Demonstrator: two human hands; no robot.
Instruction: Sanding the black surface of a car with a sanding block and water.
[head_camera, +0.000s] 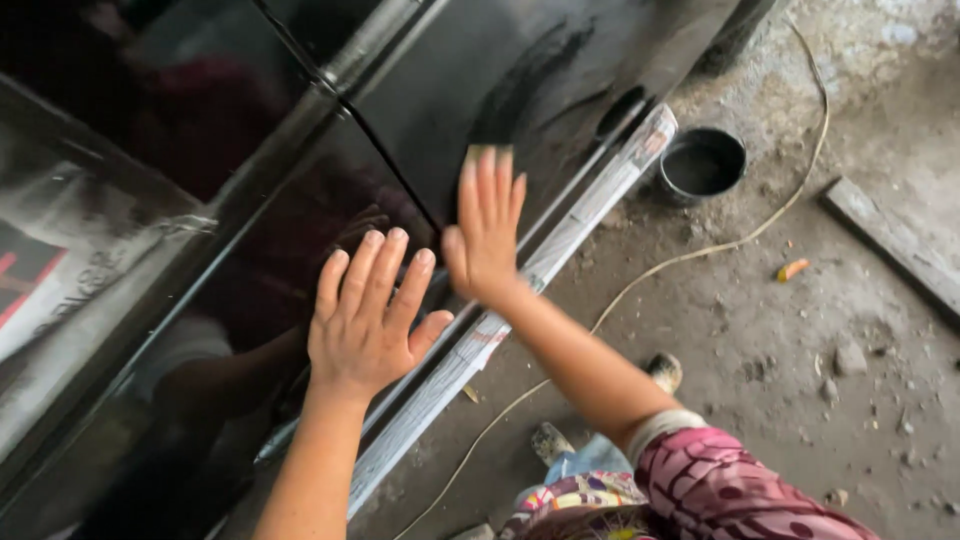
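Note:
A large glossy black panel (500, 70) stands before me, split by a thin seam and a grey metal bar. My left hand (368, 318) lies flat on its lower section with the fingers spread. My right hand (485, 232) presses flat on the panel just right of the seam, slightly blurred, fingers pointing up. Neither hand holds anything. Reflections of my arms show in the shiny surface.
A strip wrapped in printed paper (560, 250) runs along the panel's bottom edge. A round black tin (702, 165) sits on the dirty concrete floor. A pale cord (690, 255) trails across the floor, near a wooden plank (890, 240). My feet (600, 410) show below.

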